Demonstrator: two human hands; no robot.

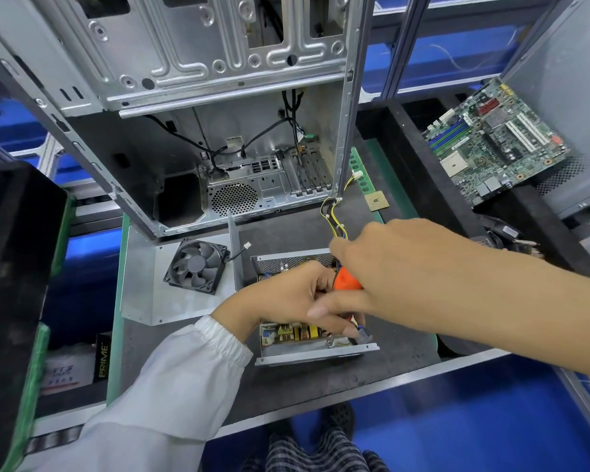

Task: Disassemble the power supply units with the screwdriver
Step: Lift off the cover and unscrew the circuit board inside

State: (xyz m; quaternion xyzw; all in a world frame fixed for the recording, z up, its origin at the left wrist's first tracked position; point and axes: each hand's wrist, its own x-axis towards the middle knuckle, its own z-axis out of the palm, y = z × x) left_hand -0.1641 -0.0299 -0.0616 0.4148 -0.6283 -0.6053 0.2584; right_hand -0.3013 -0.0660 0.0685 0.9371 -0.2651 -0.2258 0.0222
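Observation:
An opened power supply unit (307,349) lies on the dark work mat, its circuit board with yellow parts showing at the front and a mesh wall at the back. My right hand (382,267) grips the orange handle of a screwdriver (346,280) over the unit; its shaft and tip are hidden by my hands. My left hand (293,294) reaches in from a white sleeve and rests on the unit's inside beside the screwdriver, fingers curled; what they hold is hidden. A yellow-and-black cable bundle (332,216) runs from the unit toward the case.
An empty computer case (218,131) stands open behind the unit. A black fan (195,265) lies on a grey metal cover (143,294) to the left. A CPU chip (376,201), a RAM stick (361,175) and a motherboard (494,141) lie to the right. Blue bins surround the bench.

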